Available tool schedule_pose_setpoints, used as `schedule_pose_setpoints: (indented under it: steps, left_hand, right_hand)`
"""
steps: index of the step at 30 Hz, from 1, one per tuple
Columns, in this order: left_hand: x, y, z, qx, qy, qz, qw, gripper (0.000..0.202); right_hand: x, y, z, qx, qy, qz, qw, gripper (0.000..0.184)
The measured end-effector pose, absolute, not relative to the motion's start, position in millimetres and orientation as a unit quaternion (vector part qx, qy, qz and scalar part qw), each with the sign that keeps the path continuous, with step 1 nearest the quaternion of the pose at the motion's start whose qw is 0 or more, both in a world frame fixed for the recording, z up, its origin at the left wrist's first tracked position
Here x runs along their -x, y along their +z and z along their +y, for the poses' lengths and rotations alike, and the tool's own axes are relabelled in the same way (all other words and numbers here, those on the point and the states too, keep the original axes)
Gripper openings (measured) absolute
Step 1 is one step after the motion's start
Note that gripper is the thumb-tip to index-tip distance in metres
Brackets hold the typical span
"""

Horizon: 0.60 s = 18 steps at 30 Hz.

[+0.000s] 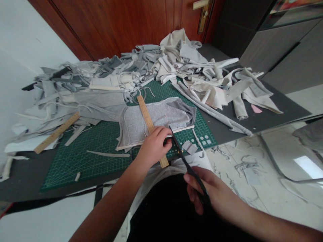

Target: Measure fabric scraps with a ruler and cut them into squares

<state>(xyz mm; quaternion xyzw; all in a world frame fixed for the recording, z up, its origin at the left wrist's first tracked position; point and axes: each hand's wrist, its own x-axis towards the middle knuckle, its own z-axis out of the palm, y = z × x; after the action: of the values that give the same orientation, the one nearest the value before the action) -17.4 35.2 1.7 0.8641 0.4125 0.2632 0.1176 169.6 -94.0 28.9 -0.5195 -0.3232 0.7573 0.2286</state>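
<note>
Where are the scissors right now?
In the head view, the scissors sit right of centre in the right hand, tips beside the left hand holding the wooden ruler.

Left hand (153, 146) forward, right hand (212, 191) curled (nearer)

Red-brown wooden door (121, 23), white wall (15, 50), grey cabinets (285, 43), pale marbled floor (252, 188)

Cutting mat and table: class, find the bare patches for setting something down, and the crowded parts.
Bare: the mat front left, between the loose ruler, grey cloth and front edge, bar thin strips; dark tabletop by the pink piece. Crowded: the scrap pile behind, and where the left hand presses a ruler and the right hand holds scissors.
</note>
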Motion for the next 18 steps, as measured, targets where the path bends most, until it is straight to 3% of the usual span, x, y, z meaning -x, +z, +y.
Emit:
schedule_pose_setpoints:
  steps: [18]
  left_hand:
    - [19, -1, 33, -0.851, 0.307, 0.416, 0.090, 0.011]
  right_hand:
    - [-179, 27, -104, 0.492, 0.779, -0.298, 0.248, 0.067]
